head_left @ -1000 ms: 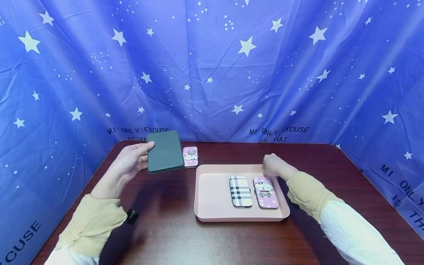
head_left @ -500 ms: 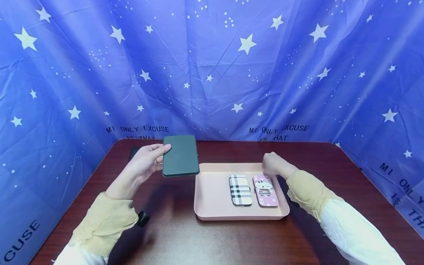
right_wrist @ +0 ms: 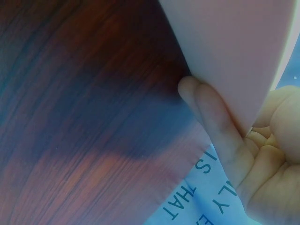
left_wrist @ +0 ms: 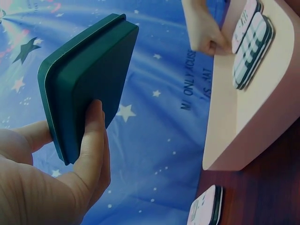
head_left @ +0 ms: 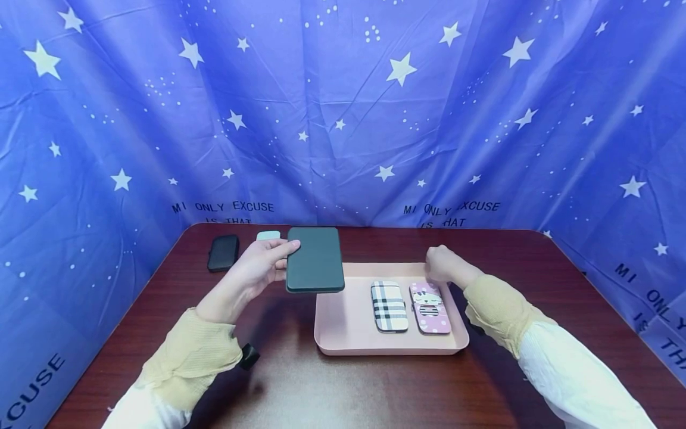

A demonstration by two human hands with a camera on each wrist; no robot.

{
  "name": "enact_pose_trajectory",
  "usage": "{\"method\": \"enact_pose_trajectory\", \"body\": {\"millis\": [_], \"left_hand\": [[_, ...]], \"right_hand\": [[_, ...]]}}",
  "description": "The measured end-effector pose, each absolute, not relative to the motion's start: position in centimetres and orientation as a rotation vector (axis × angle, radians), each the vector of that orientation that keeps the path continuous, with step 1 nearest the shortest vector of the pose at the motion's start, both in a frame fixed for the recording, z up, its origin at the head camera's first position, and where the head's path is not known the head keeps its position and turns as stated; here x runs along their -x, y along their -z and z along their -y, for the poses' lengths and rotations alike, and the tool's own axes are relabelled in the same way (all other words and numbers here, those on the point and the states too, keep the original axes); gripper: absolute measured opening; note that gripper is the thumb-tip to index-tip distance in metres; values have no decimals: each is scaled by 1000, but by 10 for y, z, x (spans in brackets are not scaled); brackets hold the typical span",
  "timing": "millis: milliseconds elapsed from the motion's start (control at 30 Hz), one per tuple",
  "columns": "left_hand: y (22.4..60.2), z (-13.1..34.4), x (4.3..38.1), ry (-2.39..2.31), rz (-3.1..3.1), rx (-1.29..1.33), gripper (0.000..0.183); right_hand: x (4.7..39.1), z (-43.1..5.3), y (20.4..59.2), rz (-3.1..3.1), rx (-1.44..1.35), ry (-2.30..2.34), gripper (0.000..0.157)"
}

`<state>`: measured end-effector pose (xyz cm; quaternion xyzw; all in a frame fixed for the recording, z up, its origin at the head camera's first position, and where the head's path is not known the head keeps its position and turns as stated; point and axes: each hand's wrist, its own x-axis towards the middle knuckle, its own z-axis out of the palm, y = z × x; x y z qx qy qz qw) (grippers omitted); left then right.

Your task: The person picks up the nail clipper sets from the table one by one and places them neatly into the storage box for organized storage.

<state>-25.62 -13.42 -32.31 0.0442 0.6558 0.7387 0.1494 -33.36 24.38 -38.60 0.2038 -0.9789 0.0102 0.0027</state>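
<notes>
Between the thumb and fingers of my left hand is a dark green flat rectangular case. It is held up in the air, its lower right corner overlapping the left rim of the pink tray in the head view. A raised lip runs round the case in the left wrist view. My right hand pinches the tray's far right corner, with fingers against its outer wall. Inside the tray lie a plaid case and a pink cat-patterned case, side by side toward the right.
A black case lies at the table's far left. Partly behind my left hand is a pale mint case. Another pink case shows beside the tray in the left wrist view. A blue star-print curtain hangs behind the table.
My left hand has carried the dark green case to the right and slightly down, toward the tray. The black and mint cases have come into sight behind it. The right hand stays at the tray corner.
</notes>
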Motion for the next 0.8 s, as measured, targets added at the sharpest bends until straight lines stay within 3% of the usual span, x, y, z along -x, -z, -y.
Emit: {"method": "enact_pose_trajectory", "body": {"millis": [333,600,800], "left_hand": [[337,112,262,-2113,-1863,-95,32],[350,98,267,-2099,-1852,-52,22],[357,89,269,-2060,-1855,-18,30]], "right_hand": [[335,-244,387,3069,-643,-42,21],[334,-243,386,3076,-630,-47,20],[334,-242,385,3069,-637,-32,21]]}}
